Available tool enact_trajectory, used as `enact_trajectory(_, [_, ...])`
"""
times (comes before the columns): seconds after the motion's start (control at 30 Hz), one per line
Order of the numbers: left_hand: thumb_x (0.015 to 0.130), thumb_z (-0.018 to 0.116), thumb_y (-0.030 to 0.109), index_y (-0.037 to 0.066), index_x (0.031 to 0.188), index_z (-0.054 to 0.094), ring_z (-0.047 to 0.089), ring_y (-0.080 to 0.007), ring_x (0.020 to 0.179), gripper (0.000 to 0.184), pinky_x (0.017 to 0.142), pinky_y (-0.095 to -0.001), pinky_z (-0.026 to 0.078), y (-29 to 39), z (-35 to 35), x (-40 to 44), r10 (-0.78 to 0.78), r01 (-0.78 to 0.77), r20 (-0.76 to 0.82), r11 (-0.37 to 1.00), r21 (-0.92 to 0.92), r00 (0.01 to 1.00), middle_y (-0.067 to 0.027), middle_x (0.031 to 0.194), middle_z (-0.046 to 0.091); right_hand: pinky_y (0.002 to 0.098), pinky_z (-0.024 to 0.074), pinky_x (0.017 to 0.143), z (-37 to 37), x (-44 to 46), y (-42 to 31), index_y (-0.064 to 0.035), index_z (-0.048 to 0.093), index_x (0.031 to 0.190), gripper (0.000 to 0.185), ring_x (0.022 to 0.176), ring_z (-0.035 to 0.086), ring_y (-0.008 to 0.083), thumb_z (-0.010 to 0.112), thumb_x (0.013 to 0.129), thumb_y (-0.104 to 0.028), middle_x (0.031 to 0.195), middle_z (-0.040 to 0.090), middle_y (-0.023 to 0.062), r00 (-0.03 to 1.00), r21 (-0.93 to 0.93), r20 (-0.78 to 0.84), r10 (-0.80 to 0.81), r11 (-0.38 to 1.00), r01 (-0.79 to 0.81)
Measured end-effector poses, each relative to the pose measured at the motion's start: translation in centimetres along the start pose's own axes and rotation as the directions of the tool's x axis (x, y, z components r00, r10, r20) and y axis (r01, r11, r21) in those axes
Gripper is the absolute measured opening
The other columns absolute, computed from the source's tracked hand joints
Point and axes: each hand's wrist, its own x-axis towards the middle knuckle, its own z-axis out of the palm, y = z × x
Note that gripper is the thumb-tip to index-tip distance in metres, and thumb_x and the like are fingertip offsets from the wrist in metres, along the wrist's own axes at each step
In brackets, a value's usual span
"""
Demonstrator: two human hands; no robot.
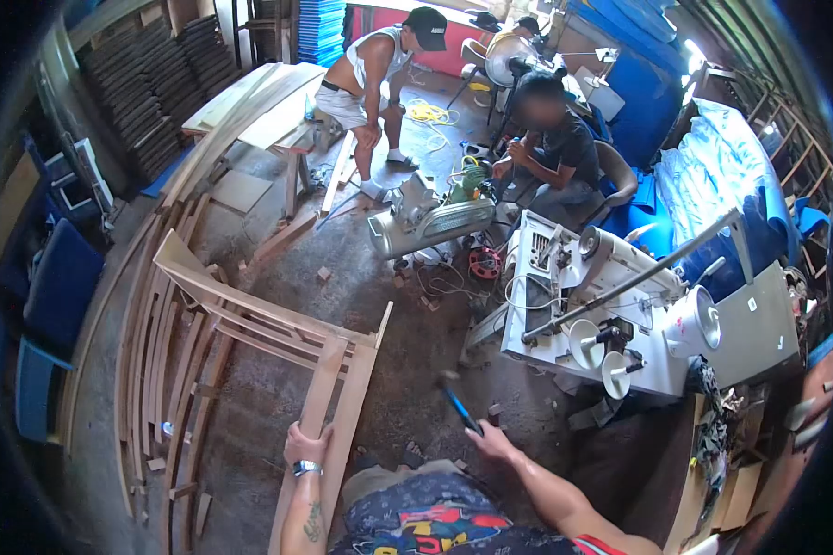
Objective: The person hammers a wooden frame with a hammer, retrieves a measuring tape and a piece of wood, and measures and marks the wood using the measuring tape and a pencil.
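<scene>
At the lower centre-left, my left hand (307, 446) is closed around a long flat wooden board (322, 387) of a wooden frame (259, 301); a metal watch sits on that wrist. Off to the right, my right hand (493, 441) grips the dark handle end of a hammer (460, 408), whose blue shaft points up and left, away from the frame. The hammer's head looks blurred and hangs over the floor, touching nothing that I can see.
Long curved wooden strips (180, 370) lie left of the frame. An air compressor (435, 222) stands ahead, with one person bending and another seated beside it. A white table (565, 342) with a sewing machine is at right. Wood scraps dot the floor.
</scene>
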Motion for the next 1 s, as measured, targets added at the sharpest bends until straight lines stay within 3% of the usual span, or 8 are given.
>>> enact_trajectory(0.1, [0.059, 0.06, 0.058, 0.005, 0.105, 0.041, 0.056, -0.0332, 0.076, 0.073, 0.064, -0.0419, 0.045, 1.3, 2.2, 1.3, -0.009, 0.001, -0.12, 0.998, -0.061, 0.993, -0.0163, 0.088, 0.056, 0.0328, 0.0428, 0.061, -0.9, 2.0, -3.6, -0.0055, 0.047, 0.1, 0.038, 0.065, 0.055, 0.0204, 0.052, 0.079, -0.036, 0.071, 0.057, 0.0122, 0.944, 0.096, -0.31, -0.114, 0.984, 0.151])
enact_trajectory(0.23, [0.058, 0.06, 0.058, 0.005, 0.101, 0.045, 0.056, -0.0332, 0.077, 0.07, 0.064, -0.0417, 0.045, 0.8, 2.2, 2.8, -0.042, 0.029, -0.129, 0.995, -0.099, 0.991, -0.0163, 0.088, 0.056, 0.0341, 0.0422, 0.05, 0.4, 5.7, -10.4, -0.0038, 0.045, 0.102, 0.039, 0.052, 0.054, 0.0214, 0.05, 0.08, -0.036, 0.065, 0.055, 0.0148, 0.901, 0.091, -0.338, -0.273, 0.943, 0.32])
enact_trajectory(0.4, [0.058, 0.06, 0.057, 0.005, 0.096, 0.047, 0.056, -0.0332, 0.077, 0.066, 0.063, -0.0419, 0.045, -1.8, 0.3, 5.7, -0.085, 0.075, -0.078, 0.99, -0.116, 0.993, -0.017, 0.089, 0.056, 0.0404, 0.0429, 0.056, 3.5, 10.0, -20.7, -0.0039, 0.042, 0.103, 0.041, 0.066, 0.057, 0.0327, 0.047, 0.081, -0.038, 0.072, 0.056, 0.0228, 0.949, 0.053, -0.146, -0.278, 0.956, 0.288])
enact_trajectory(0.5, [0.058, 0.06, 0.057, 0.006, 0.095, 0.047, 0.056, -0.0337, 0.076, 0.065, 0.063, -0.0425, 0.044, -8.3, -1.4, -0.4, -0.061, 0.054, -0.112, 0.997, -0.063, 0.992, -0.0171, 0.089, 0.057, 0.044, 0.0422, 0.06, 9.9, 8.0, -22.1, -0.0034, 0.041, 0.102, 0.04, 0.072, 0.056, 0.0367, 0.046, 0.081, -0.037, 0.075, 0.055, 0.0254, 0.921, -0.056, -0.002, -0.391, 0.919, 0.39])
enact_trajectory(0.6, [0.057, 0.061, 0.057, 0.007, 0.094, 0.046, 0.056, -0.0339, 0.076, 0.064, 0.063, -0.0428, 0.044, -9.5, -5.0, 0.2, -0.081, 0.077, -0.123, 0.997, -0.031, 0.989, -0.0173, 0.088, 0.057, 0.0459, 0.0424, 0.061, 8.7, 7.4, -26.6, -0.0039, 0.042, 0.099, 0.036, 0.074, 0.054, 0.0389, 0.044, 0.082, -0.036, 0.077, 0.055, 0.0245, 0.863, -0.168, 0.157, -0.48, 0.848, 0.502])
enact_trajectory(0.63, [0.057, 0.062, 0.057, 0.007, 0.094, 0.046, 0.056, -0.034, 0.076, 0.064, 0.062, -0.043, 0.044, -5.2, -2.2, 3.1, -0.078, 0.071, -0.144, 0.996, -0.052, 0.987, -0.0175, 0.088, 0.057, 0.0459, 0.0424, 0.061, 4.2, 11.2, -25.4, -0.0039, 0.042, 0.099, 0.036, 0.074, 0.054, 0.0389, 0.044, 0.082, -0.036, 0.077, 0.055, 0.0245, 0.856, -0.188, 0.122, -0.501, 0.836, 0.516])
enact_trajectory(0.73, [0.056, 0.063, 0.057, 0.008, 0.094, 0.047, 0.055, -0.0345, 0.076, 0.064, 0.062, -0.0429, 0.043, -4.6, -7.6, 0.7, -0.211, 0.216, -0.087, 0.975, 0.059, 0.974, -0.0178, 0.088, 0.057, 0.0463, 0.0428, 0.061, 2.9, 11.0, -25.7, -0.0045, 0.043, 0.097, 0.032, 0.075, 0.054, 0.0379, 0.044, 0.081, -0.032, 0.078, 0.056, 0.0219, 0.79, -0.273, 0.35, -0.504, 0.751, 0.601])
enact_trajectory(1.0, [0.061, 0.061, 0.054, 0.009, 0.096, 0.047, 0.053, -0.034, 0.082, 0.058, 0.07, -0.0422, 0.04, -2.3, -6.0, 3.0, -0.371, 0.382, -0.1, 0.915, 0.127, 0.923, -0.0173, 0.09, 0.056, 0.045, 0.0439, 0.06, -3.6, 18.1, -28.1, -0.0053, 0.046, 0.094, 0.026, 0.073, 0.055, 0.0367, 0.045, 0.08, -0.027, 0.077, 0.056, 0.0202, 0.601, -0.213, 0.561, -0.57, 0.602, 0.77])
